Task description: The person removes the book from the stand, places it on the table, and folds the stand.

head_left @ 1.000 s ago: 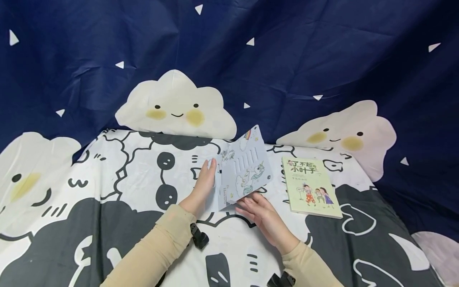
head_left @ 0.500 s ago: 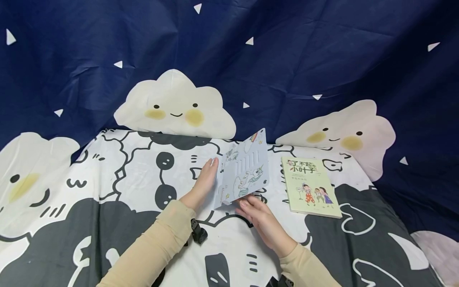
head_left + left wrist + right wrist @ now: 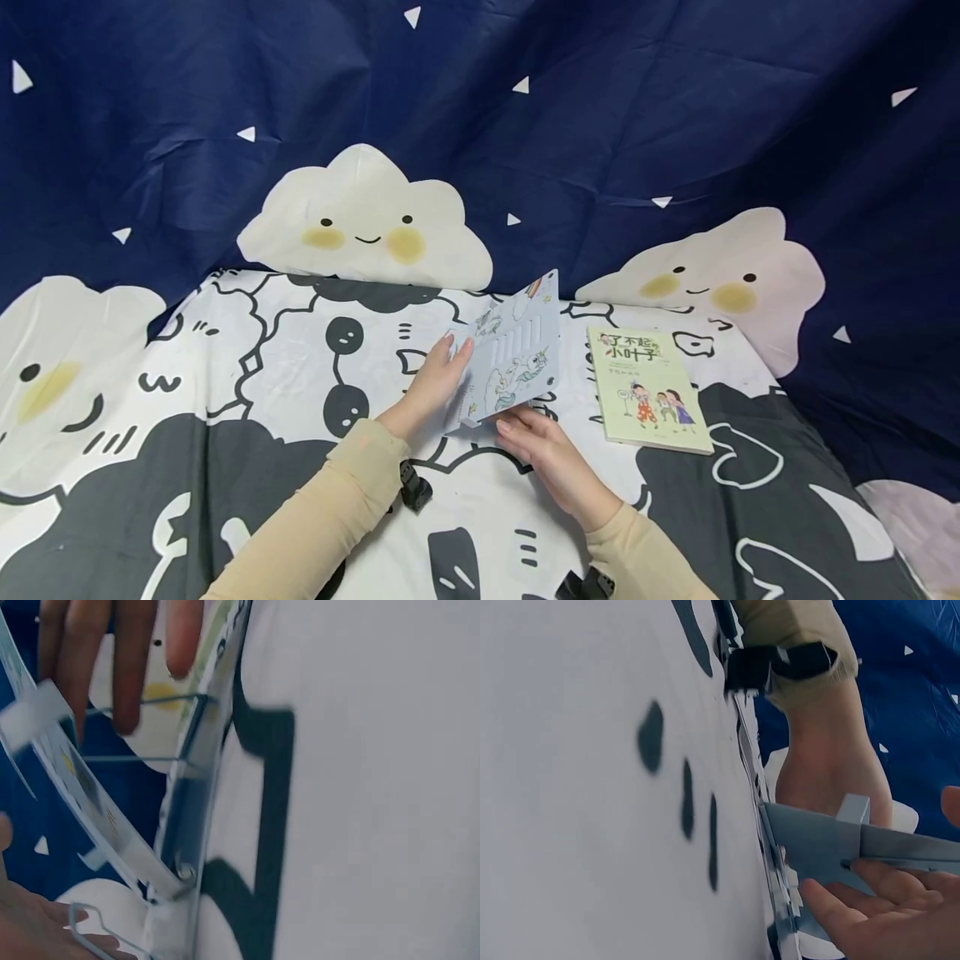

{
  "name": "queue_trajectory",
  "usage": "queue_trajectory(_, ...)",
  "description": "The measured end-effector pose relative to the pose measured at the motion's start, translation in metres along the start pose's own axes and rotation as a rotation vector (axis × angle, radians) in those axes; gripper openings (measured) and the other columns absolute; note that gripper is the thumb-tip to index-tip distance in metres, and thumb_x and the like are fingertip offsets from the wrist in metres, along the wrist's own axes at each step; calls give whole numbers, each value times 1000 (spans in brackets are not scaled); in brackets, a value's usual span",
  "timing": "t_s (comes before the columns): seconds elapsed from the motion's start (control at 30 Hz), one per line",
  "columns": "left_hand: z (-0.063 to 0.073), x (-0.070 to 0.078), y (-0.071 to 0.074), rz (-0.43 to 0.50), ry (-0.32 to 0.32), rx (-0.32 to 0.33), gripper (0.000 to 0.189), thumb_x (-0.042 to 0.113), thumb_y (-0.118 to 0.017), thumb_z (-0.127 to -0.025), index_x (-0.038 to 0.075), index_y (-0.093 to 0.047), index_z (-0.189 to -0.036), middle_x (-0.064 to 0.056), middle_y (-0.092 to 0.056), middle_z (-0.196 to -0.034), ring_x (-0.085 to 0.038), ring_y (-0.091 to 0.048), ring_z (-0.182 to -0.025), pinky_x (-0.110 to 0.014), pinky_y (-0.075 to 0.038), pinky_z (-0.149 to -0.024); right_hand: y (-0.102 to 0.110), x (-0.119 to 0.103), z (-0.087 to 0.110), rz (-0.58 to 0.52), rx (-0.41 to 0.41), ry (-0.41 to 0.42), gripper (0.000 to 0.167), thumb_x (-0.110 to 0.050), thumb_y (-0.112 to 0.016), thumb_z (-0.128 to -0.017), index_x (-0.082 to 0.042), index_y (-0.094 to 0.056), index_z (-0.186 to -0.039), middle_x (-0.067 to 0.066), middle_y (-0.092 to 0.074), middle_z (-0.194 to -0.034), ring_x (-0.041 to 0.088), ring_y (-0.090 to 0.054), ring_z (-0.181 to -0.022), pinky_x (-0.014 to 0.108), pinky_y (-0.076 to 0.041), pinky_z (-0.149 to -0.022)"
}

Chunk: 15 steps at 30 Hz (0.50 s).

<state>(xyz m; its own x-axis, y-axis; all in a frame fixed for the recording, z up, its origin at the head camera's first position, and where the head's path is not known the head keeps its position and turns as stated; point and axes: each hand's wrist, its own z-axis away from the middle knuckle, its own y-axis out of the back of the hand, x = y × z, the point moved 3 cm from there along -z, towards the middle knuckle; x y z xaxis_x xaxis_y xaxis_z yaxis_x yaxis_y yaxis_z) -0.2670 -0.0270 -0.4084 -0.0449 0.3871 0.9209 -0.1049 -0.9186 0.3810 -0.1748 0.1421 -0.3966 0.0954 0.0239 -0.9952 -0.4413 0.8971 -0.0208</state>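
Note:
A light blue book stand point(image 3: 517, 367) with unicorn and rainbow prints and a row of slots stands tilted in the middle of the head view. My left hand point(image 3: 435, 379) holds its left side, thumb separated from the fingers. At its lower right edge, the straight fingers of my right hand point(image 3: 540, 442) touch it from below. The left wrist view shows the stand point(image 3: 105, 810) from the side, with thin wire clips, my left hand point(image 3: 37, 922) below and the right fingers point(image 3: 131, 675) above. My right hand point(image 3: 885, 907) lies along the panel point(image 3: 810, 840) in its wrist view.
A pale green book point(image 3: 648, 392) with cartoon figures lies face up to the right of the hands. Black-and-white printed cloth point(image 3: 285, 375) covers the surface. Behind hangs a dark blue curtain point(image 3: 450, 92) with clouds and triangles. Small black devices point(image 3: 416, 487) sit on the wrists.
The stand's printed panel has turned to a narrower angle and shifted slightly right. My left thumb has spread away from the fingers toward the panel. The right hand has hardly moved.

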Motion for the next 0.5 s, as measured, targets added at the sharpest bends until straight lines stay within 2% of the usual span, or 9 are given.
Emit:
queue_trajectory(0.2,18,12,-1,-161,-167,52,74,52,-39,-103,-2,-31,-153,-23,-21,-162,-43,-9,-152,-58,-3,-124,11,-2,0,49,41,-8,72,-16,-57,-96,4,-20,-155,22,-26,-161,34,-25,-150,48,-23,-122)
queue_trajectory(0.27,25,20,-1,-219,-230,80,72,49,-41,-102,-3,-33,-152,-23,-24,-162,-43,-11,-152,-59,-5,-124,15,-4,0,61,74,-7,69,-15,-57,-96,1,-24,-155,20,-30,-160,32,-29,-149,49,-22,-122)
queue_trajectory(0.4,39,35,-4,-289,-336,104,72,49,-44,-102,-1,-35,-152,-21,-25,-162,-39,-11,-153,-57,-7,-124,25,-9,2,24,179,9,60,-10,-55,-96,-1,-33,-151,20,-40,-154,22,-47,-139,44,-33,-119)
queue_trajectory(0.5,47,41,-11,-306,-384,74,74,51,-45,-101,1,-31,-154,-18,-23,-163,-36,-8,-154,-54,-7,-125,32,-12,2,-39,265,32,53,-7,-51,-98,1,-38,-149,20,-47,-149,10,-59,-122,38,-42,-113)
